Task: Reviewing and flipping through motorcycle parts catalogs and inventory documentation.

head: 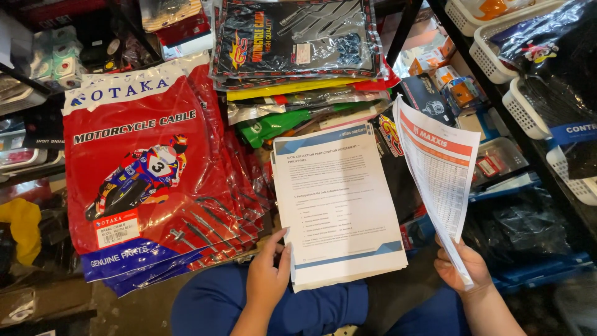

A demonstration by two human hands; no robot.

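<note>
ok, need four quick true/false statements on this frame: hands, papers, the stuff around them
1. The left hand rests on the lower edge of a stack of white printed sheets. True.
2. The right hand holds a pen. False: it grips a lifted sheet with an orange header and a table.
3. A pile of red cable packages with a motorcycle racer picture lies left of the stack. True.
4. The white baskets stand on the left side. False: they are on shelves at the right.
</note>
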